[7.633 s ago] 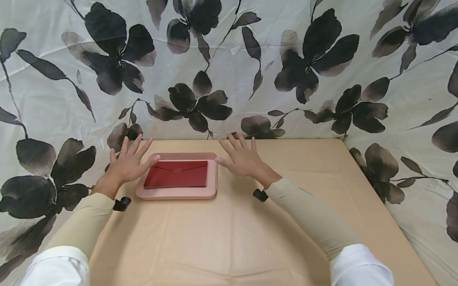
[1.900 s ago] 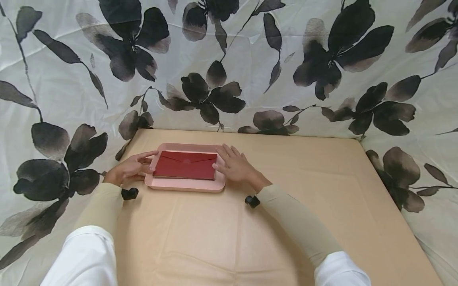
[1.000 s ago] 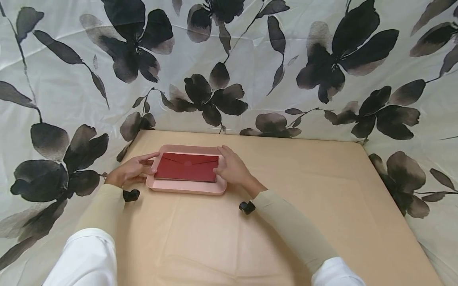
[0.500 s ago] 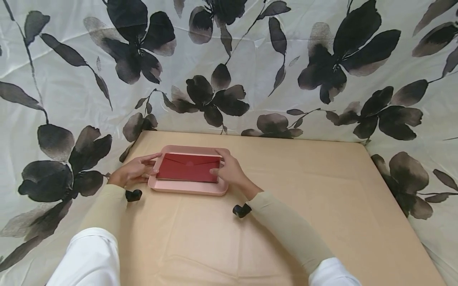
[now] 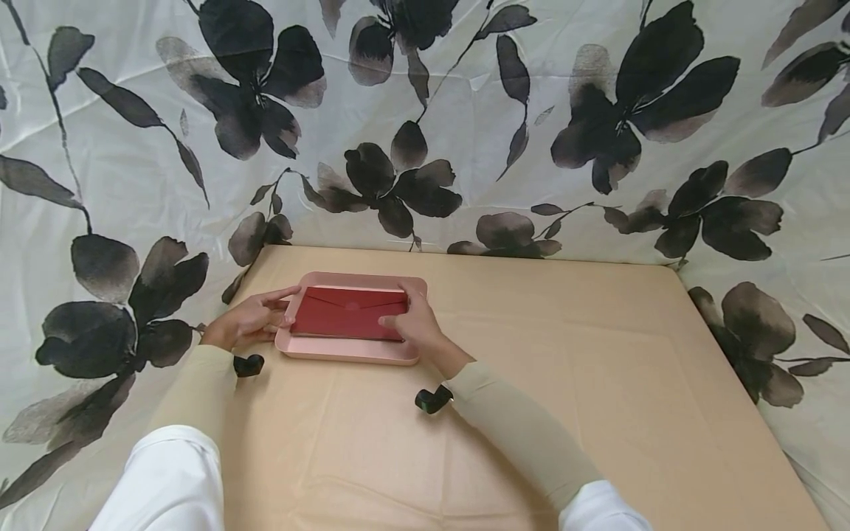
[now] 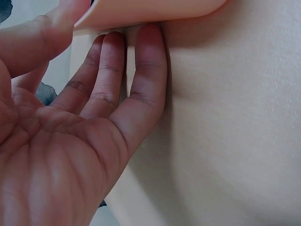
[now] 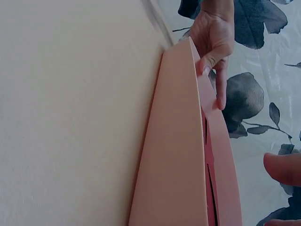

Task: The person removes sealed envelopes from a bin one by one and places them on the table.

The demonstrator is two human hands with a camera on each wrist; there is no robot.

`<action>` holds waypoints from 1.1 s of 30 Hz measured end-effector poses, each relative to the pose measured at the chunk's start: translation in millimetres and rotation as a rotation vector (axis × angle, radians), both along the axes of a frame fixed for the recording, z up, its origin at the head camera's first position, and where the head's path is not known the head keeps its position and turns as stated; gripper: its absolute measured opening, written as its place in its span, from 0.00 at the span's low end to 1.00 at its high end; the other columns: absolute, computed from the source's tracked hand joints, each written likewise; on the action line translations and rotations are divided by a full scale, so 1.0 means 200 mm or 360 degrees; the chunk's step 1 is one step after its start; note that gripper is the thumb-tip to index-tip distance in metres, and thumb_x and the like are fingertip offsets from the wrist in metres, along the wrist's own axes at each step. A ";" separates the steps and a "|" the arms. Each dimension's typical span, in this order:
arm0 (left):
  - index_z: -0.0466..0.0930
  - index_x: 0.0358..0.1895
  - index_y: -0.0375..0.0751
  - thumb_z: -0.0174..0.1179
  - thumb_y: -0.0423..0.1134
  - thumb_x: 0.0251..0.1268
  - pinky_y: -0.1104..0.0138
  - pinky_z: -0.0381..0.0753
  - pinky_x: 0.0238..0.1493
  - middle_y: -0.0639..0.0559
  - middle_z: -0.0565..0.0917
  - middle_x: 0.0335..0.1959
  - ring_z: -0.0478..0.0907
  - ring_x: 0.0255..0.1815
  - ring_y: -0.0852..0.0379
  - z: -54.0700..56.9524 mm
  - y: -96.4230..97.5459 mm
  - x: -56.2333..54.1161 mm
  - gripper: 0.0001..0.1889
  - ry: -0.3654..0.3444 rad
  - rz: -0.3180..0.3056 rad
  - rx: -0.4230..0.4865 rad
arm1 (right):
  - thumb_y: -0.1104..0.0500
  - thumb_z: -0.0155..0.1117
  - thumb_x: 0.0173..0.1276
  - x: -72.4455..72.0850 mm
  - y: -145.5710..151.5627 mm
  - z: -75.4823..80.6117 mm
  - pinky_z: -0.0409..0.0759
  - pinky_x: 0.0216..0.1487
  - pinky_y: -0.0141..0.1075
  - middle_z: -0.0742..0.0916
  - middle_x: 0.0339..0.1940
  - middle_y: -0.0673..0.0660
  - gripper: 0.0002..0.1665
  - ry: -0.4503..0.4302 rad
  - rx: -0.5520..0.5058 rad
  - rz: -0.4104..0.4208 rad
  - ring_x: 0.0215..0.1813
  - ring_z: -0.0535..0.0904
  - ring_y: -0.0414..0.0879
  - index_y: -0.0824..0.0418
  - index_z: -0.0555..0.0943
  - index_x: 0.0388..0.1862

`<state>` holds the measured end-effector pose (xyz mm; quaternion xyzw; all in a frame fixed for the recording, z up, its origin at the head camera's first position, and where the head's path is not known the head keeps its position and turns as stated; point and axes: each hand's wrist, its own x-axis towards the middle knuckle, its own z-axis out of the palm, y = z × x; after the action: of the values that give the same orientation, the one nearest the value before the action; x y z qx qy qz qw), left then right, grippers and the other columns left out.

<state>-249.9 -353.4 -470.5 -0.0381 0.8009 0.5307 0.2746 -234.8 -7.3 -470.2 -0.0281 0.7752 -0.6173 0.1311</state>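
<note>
A red envelope (image 5: 345, 313), flap side up, lies in a shallow pink tray (image 5: 345, 354) at the table's back left. My left hand (image 5: 247, 318) grips the tray's left end; in the left wrist view the thumb is over the rim and the fingertips of the left hand (image 6: 108, 113) meet the underside of the wall. Over the envelope's right end is my right hand (image 5: 421, 324), thumb and fingers spread apart. In the right wrist view only fingertips of the right hand (image 7: 284, 169) show, standing above the tray; the envelope's right end is hidden in the head view.
The tray stands on a table with a tan cover (image 5: 531, 383). A white cloth with dark printed flowers (image 5: 398, 103) hangs behind the table and down both sides. A small black camera (image 5: 434, 399) is worn on the right wrist, another (image 5: 249, 366) on the left.
My right hand has moved left from the tray's right rim over the envelope's right end. Earlier both hands were spread flat beside the tray; my left has since taken hold of its end.
</note>
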 end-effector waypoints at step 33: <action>0.46 0.85 0.62 0.63 0.40 0.73 0.57 0.84 0.63 0.35 0.54 0.85 0.68 0.77 0.34 0.00 0.01 -0.02 0.45 -0.0045 0.0064 -0.0118 | 0.81 0.49 0.59 -0.03 -0.07 -0.04 0.67 0.69 0.38 0.60 0.86 0.64 0.53 -0.0339 -0.0594 -0.0409 0.87 0.54 0.53 0.63 0.53 0.86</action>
<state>-253.7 -350.5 -470.8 -0.0718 0.8151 0.5056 0.2735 -240.5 -21.1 -477.4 0.1122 0.6269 -0.7608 0.1253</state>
